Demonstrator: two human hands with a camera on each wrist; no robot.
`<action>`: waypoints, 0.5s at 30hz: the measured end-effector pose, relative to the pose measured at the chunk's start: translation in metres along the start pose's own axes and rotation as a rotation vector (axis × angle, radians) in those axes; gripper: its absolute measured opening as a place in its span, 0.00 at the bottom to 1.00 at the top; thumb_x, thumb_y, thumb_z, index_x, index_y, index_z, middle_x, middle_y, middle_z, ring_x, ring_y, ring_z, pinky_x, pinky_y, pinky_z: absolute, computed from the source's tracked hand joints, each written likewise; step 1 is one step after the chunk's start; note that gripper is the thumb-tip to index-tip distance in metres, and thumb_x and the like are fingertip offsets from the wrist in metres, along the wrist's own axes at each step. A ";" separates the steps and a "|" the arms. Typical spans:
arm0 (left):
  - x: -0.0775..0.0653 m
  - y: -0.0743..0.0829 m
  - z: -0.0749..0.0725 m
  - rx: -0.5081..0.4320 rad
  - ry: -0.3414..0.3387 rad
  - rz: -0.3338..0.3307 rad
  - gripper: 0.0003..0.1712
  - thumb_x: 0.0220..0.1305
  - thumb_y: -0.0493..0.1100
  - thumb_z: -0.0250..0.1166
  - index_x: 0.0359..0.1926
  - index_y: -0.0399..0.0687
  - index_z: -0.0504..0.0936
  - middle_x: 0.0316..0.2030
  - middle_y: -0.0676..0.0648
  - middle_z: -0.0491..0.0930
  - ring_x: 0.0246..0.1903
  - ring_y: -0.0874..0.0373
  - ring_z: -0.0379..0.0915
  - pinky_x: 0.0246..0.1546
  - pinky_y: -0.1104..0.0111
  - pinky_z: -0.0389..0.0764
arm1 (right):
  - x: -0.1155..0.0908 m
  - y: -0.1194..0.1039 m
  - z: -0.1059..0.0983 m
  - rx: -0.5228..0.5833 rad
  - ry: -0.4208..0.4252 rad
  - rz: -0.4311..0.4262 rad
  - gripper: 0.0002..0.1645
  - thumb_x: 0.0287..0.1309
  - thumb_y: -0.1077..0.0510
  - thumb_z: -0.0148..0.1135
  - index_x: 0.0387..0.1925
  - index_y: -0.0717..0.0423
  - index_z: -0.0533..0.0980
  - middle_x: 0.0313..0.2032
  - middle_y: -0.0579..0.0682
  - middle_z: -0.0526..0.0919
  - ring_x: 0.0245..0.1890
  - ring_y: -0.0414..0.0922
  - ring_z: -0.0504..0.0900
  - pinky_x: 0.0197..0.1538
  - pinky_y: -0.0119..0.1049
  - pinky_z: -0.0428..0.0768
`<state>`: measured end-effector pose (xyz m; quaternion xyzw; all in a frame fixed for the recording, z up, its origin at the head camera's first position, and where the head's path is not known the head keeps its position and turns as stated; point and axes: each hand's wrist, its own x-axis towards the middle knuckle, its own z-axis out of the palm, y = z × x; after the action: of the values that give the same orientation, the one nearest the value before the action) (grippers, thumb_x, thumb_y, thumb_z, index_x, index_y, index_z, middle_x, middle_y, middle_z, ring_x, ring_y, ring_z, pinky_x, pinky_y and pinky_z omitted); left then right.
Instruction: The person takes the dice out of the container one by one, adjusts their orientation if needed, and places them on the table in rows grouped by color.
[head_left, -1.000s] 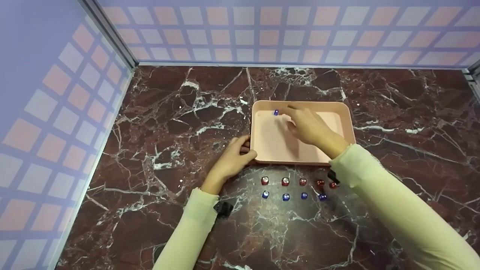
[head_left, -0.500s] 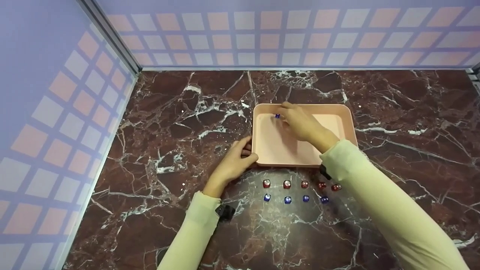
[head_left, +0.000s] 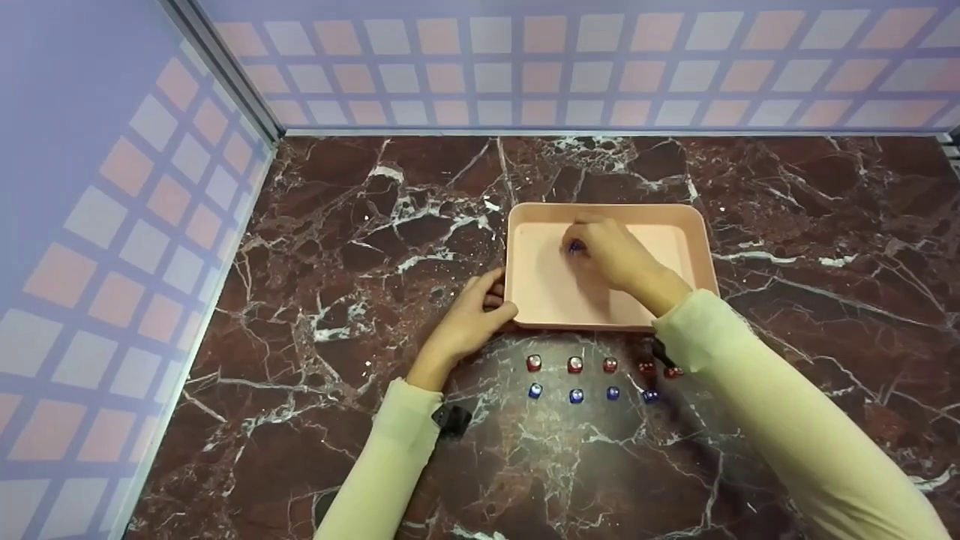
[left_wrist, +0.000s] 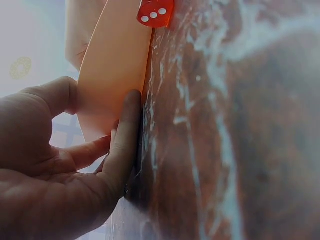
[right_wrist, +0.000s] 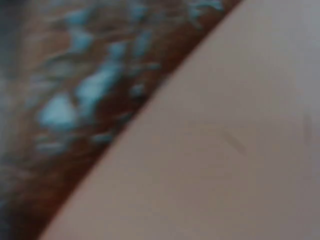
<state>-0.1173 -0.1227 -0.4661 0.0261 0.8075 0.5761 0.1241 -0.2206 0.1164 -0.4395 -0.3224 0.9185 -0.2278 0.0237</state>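
A shallow pale-orange rectangular tray stands on the marble-patterned table. My right hand is over the inside of the tray and pinches a blue die, mostly covered by the fingers. At the tray's near left corner, my left hand grips the tray, thumb at the rim and fingers along the outer wall. The left wrist view shows that thumb on the tray's edge and a finger low against its side, close to the tabletop. The right wrist view is blurred and does not show the fingers.
In front of the tray lie a row of several red dice and, nearer, a row of several blue dice. My right sleeve passes close to the rightmost red die. A checkered wall bounds the table's back.
The blue die lay near the tray's back left; my right hand has taken hold of it and drawn it slightly right and nearer. My left hand stays at the corner.
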 end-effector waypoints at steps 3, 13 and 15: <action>0.000 0.000 -0.001 0.000 0.006 0.002 0.41 0.64 0.38 0.63 0.78 0.35 0.65 0.58 0.37 0.72 0.52 0.48 0.78 0.50 0.65 0.86 | -0.006 0.000 0.000 0.030 0.004 0.002 0.10 0.58 0.76 0.67 0.41 0.66 0.86 0.41 0.62 0.84 0.46 0.62 0.85 0.56 0.55 0.86; 0.000 -0.001 0.001 -0.046 0.002 -0.022 0.41 0.63 0.36 0.63 0.77 0.34 0.66 0.59 0.36 0.71 0.54 0.47 0.78 0.51 0.65 0.88 | -0.050 -0.014 -0.021 0.100 0.044 -0.072 0.11 0.59 0.73 0.67 0.44 0.68 0.85 0.40 0.61 0.84 0.42 0.56 0.87 0.49 0.51 0.89; 0.000 -0.001 0.001 -0.046 0.004 -0.021 0.40 0.64 0.36 0.62 0.77 0.34 0.66 0.59 0.37 0.71 0.54 0.47 0.78 0.52 0.64 0.88 | -0.061 -0.016 -0.025 0.107 0.068 -0.097 0.10 0.60 0.73 0.67 0.44 0.67 0.85 0.40 0.59 0.85 0.40 0.55 0.87 0.47 0.49 0.90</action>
<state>-0.1172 -0.1223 -0.4671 0.0136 0.7946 0.5931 0.1292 -0.1683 0.1521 -0.4164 -0.3568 0.8886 -0.2884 -0.0011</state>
